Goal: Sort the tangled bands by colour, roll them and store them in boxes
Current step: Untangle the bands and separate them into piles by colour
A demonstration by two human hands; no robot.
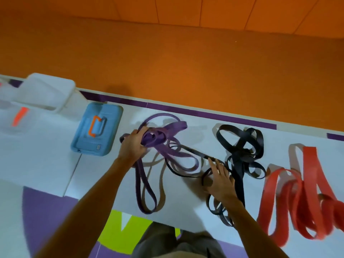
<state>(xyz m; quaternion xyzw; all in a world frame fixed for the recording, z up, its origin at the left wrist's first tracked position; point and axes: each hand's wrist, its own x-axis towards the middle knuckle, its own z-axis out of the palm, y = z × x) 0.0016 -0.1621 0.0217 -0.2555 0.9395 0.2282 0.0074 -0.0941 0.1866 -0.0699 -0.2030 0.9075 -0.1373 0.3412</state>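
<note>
Bands lie in three heaps along the white bench [46, 164], grouped by colour though each heap is still a tangle. The purple bands [158, 140] sit left of centre, the black bands [240, 151] are to their right, and the red bands [309, 183] are furthest right, their loops reaching the near edge.

The person's left hand [133, 144] grips the purple bundle at its knotted middle. Its fingers [143, 130] curl over the top of several strands, while two long purple loops trail back toward the near edge of the bench.

The right hand [221, 183] rests on the near loops of the black heap. Its fingers [214, 164] are stretched out fairly straight and a little spread, lying on the rubber rather than closing round it. I cannot tell whether anything is caught under the palm.

One thin black band [193, 149] runs from under those fingertips across into the purple tangle, so the two heaps are still linked there.

Just left of the purple bands lies a blue box [96, 131], lid shut, with an orange handle [95, 127] on top. Further left, blurred at the edge of view, stand pale translucent boxes [48, 90].
</note>
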